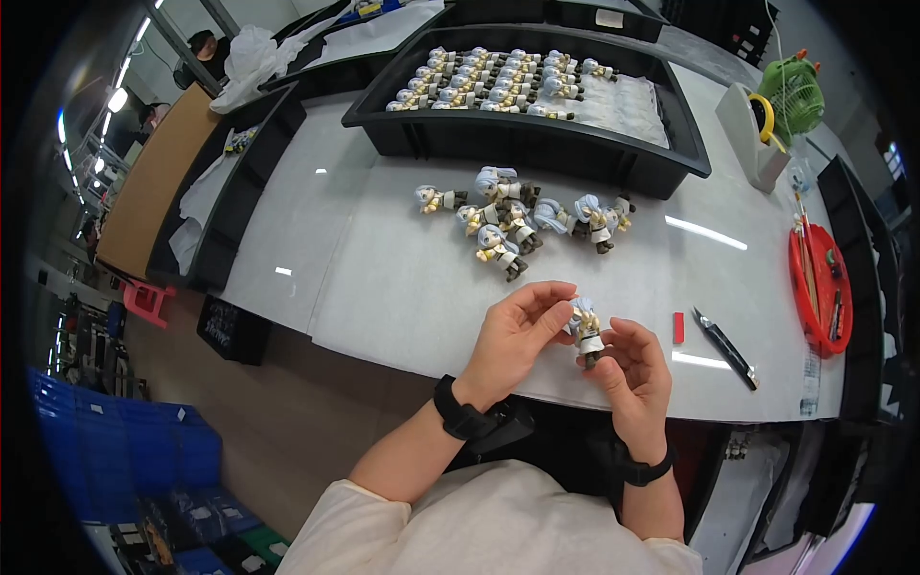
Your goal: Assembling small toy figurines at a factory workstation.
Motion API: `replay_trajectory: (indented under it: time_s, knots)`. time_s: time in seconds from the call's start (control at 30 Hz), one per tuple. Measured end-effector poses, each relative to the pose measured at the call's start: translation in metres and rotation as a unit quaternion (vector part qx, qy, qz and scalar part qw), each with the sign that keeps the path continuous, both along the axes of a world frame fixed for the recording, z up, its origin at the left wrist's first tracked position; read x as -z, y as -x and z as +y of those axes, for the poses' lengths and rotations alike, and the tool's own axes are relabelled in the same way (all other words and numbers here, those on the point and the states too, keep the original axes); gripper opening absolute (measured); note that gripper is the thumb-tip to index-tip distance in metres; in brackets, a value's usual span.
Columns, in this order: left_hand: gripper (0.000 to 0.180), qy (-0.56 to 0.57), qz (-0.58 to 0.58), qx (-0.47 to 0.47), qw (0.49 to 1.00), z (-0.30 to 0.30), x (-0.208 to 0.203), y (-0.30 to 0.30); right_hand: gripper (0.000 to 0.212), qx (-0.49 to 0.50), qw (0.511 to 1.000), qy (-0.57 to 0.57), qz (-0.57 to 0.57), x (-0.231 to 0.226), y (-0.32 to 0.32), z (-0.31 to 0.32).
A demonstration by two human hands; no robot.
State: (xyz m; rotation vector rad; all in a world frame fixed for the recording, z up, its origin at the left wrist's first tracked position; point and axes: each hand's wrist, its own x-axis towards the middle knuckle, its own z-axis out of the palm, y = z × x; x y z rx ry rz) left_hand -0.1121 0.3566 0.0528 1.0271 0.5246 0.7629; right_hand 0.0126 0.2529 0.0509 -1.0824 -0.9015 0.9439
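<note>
Over the front part of the white table, both hands hold one small figurine point(586, 333) with pale blue hair, a white outfit and dark legs. My left hand point(518, 335) pinches it near the head with thumb and forefinger. Around the legs curl the fingers and thumb of my right hand point(633, 377). Farther back lies a loose cluster of several like figurines point(499, 251), some overlapping. To the right of my right hand rest a small red block point(678, 328) and a black craft knife point(728, 352) with its blade pointing away from me.
A large black tray point(517, 140) with rows of figurines on white lining stands at the back. At the right are a red tool basket point(797, 287), a green fan point(793, 91) and a white holder with yellow tape point(764, 120). Another black tray point(251, 182) sits left.
</note>
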Motion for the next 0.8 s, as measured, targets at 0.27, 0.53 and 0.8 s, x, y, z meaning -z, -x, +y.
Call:
replay_trajectory:
  time_s: [0.27, 0.53, 0.8]
  knots:
    - [0.025, -0.002, 0.0, -0.004, 1.0, 0.0, 0.003, 0.0, 0.037, 0.006, 0.999, 0.008, 0.033, -0.005, 0.002, -0.001]
    - [0.022, -0.005, -0.015, 0.007, 1.0, 0.001, 0.001, 0.0, 0.042, 0.019, 1.0, -0.021, 0.0, 0.003, 0.003, 0.002]
    - [0.024, 0.002, -0.01, 0.019, 1.0, 0.001, -0.001, 0.001, 0.044, 0.038, 0.998, -0.017, -0.054, 0.003, 0.004, 0.001]
